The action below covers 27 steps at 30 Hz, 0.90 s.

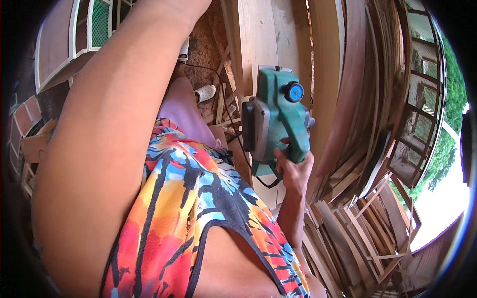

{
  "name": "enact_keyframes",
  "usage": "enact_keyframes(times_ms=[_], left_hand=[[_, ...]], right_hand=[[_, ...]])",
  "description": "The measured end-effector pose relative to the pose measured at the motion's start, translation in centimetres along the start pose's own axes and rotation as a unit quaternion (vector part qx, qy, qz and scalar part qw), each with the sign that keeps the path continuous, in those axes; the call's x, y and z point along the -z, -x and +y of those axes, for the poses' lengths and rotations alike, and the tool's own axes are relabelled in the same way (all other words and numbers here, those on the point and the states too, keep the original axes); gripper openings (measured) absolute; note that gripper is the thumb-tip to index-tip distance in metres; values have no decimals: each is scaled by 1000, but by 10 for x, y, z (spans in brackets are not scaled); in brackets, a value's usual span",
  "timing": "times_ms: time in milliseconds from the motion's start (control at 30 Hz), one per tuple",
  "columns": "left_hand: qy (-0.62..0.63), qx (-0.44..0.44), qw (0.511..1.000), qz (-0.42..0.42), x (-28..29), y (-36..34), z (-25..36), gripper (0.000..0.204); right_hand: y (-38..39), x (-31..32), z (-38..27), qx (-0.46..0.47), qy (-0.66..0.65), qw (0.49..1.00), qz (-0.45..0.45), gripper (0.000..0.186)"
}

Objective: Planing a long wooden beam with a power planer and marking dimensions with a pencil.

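A green electric hand planer with a blue-capped round knob rests on a pale wooden board. My right hand is wrapped round the planer's rear handle, with the thumb side toward me. A dark power cord trails from the tool to the left of the board. My left arm stretches up across the left of the view to the top edge, where the picture cuts off its hand.
Long planks stand or lie along the board's right side. Loose wood strips are stacked at the lower right. Mesh-panelled wooden frames stand at the far right. A white shoe shows on the littered ground to the left.
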<state>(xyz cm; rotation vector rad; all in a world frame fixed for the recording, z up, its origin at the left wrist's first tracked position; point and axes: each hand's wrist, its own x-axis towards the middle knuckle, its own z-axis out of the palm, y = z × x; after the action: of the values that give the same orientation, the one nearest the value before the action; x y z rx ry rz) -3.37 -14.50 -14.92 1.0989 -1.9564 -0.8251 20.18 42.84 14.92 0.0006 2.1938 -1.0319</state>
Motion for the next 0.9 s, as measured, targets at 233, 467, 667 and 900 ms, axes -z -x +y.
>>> enact_keyframes(times_ms=[233, 467, 667, 900], left_hand=[[20, -1, 998, -58, 27, 4, 17, 33], [-26, 13, 997, -76, 6, 0, -6, 36], [-4, 26, 999, -17, 25, 5, 3, 46], [-141, 128, 979, -74, 80, 31, 50, 53]], right_hand=[[14, -5, 44, 30, 40, 998, -29, 25], [7, -18, 44, 37, 77, 995, -46, 24], [3, -23, 30, 68, 107, 991, -33, 24], [0, -29, 21, 37, 114, 992, -38, 23]])
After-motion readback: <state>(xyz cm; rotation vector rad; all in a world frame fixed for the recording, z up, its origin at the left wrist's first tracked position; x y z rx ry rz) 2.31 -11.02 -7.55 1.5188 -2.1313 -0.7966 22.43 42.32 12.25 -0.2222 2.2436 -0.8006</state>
